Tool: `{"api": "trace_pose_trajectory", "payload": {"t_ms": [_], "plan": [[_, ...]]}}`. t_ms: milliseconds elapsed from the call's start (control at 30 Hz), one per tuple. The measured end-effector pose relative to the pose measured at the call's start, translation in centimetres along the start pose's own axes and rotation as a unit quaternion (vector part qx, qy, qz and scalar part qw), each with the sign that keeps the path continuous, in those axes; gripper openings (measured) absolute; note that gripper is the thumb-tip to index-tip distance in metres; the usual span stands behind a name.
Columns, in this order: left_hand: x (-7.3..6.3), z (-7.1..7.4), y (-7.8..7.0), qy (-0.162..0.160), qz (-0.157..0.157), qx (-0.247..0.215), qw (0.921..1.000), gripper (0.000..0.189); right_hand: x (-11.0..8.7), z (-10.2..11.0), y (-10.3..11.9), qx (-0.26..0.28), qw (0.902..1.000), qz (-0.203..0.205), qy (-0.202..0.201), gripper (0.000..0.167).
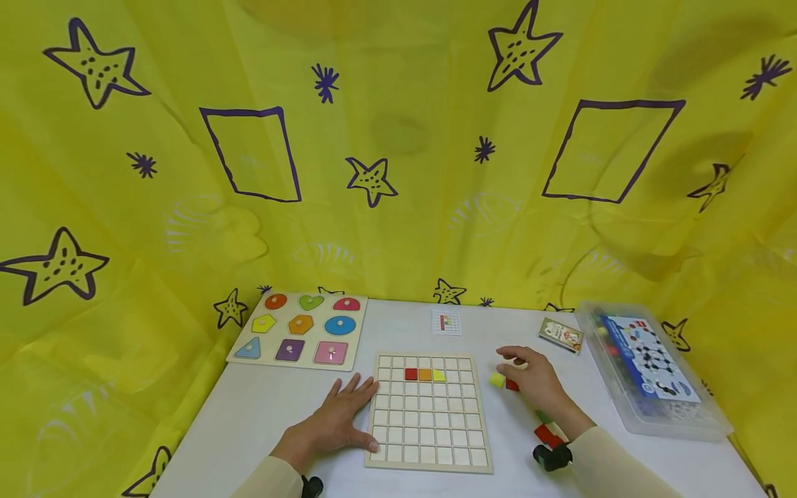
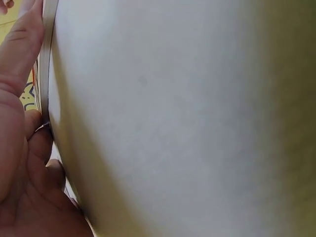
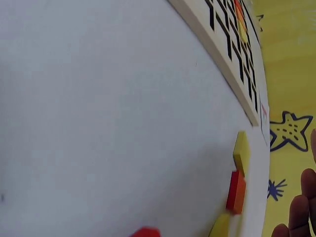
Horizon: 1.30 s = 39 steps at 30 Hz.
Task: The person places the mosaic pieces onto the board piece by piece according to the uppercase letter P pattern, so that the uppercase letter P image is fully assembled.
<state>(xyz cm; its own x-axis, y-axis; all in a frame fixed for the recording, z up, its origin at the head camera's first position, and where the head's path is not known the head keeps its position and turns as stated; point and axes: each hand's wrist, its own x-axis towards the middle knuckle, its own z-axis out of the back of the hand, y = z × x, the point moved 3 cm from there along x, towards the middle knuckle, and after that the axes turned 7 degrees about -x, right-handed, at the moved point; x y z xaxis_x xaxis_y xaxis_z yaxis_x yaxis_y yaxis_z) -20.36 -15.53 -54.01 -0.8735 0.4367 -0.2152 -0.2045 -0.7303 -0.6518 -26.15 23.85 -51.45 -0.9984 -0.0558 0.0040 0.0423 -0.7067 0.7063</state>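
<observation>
A wooden grid board (image 1: 427, 419) lies flat, with a red tile (image 1: 411, 374), an orange tile (image 1: 425, 374) and a partly yellow tile (image 1: 438, 375) side by side in one of its upper rows. My left hand (image 1: 339, 418) rests along the board's left side, fingers spread and thumb at the lower left edge. Right of the board, my right hand (image 1: 534, 380) hovers over loose blocks, its fingers loosely bent around nothing. Near its fingertips lie a yellow block (image 1: 497, 380) and a red block (image 1: 512, 384). The right wrist view shows the fingers apart from the yellow block (image 3: 241, 152).
Under the right wrist lie red blocks (image 1: 548, 436) and a green one (image 1: 544, 416). A shape puzzle (image 1: 280, 349) stands back left, a pattern card (image 1: 446, 322) behind the board. Farther right are a small box (image 1: 561, 335) and a clear plastic case (image 1: 672, 422).
</observation>
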Motion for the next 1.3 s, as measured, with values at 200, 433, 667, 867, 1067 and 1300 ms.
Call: {"api": "trace_pose_trajectory", "payload": {"t_ms": [200, 433, 667, 867, 1067, 1300], "plan": [[0.1, 0.1, -0.1, 0.001, 0.013, 0.004, 0.9999, 0.113, -0.6, 1.3, -2.5, 0.0, 0.9988, -0.043, 0.022, 0.04], [0.1, 0.3, -0.3, 0.001, 0.02, -0.006, 0.9998, 0.112, -1.2, 1.6, -4.0, 0.005, 0.9973, -0.054, 0.049, 0.041], [0.2, 0.2, -0.1, -0.002, 0.013, -0.006, 0.9999, 0.113, -1.0, 1.0, -4.5, -0.01, 0.9975, -0.041, 0.057, 0.037], [0.1, 0.2, -0.1, -0.003, 0.008, -0.007, 0.9999, 0.113, -0.7, 0.7, -4.8, -0.027, 0.9981, -0.024, 0.051, 0.032], [0.1, 0.2, -0.3, -0.001, 0.007, -0.009, 0.9999, 0.112, -0.6, 0.5, -4.9, -0.038, 0.9982, -0.02, 0.041, 0.026], [0.1, 0.2, -0.1, -0.002, 0.007, -0.011, 0.9999, 0.112, -0.3, 0.4, -4.8, -0.046, 0.9974, -0.027, 0.049, 0.034]]}}
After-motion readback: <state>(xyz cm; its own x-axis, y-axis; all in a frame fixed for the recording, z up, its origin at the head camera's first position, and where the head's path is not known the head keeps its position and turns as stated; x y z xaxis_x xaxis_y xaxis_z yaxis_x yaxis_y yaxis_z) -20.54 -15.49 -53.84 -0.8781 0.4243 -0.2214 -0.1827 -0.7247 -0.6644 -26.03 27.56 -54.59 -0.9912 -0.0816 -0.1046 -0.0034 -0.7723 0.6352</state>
